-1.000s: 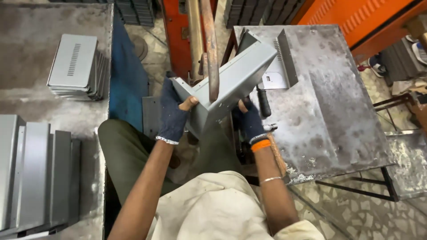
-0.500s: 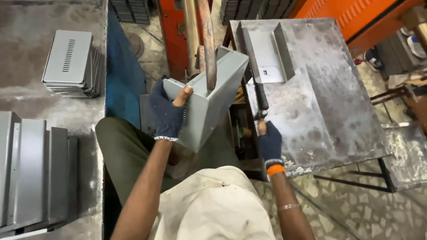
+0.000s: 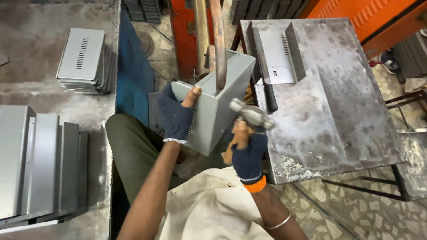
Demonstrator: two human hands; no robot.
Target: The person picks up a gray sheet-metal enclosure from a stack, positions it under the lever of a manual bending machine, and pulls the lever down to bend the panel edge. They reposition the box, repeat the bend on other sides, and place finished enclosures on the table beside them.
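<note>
My left hand (image 3: 177, 116), in a dark blue glove, grips the near edge of a bent grey sheet-metal housing (image 3: 213, 104) that sits over an upright rusty bar (image 3: 218, 44). My right hand (image 3: 247, 151), also gloved, holds a hammer (image 3: 249, 115) by its wooden handle. The steel head is raised just right of the housing, close to its side wall.
A worn steel table (image 3: 338, 102) on the right carries another grey housing part (image 3: 278, 55) and a black-handled tool (image 3: 267, 84). Stacks of grey panels lie on the left bench: a slotted stack (image 3: 84, 60) and a larger stack (image 3: 40, 164). An orange machine (image 3: 182, 26) stands behind.
My right hand left the housing, reached to the table edge and came back up holding the hammer. The housing has tilted more upright on the bar under my left hand.
</note>
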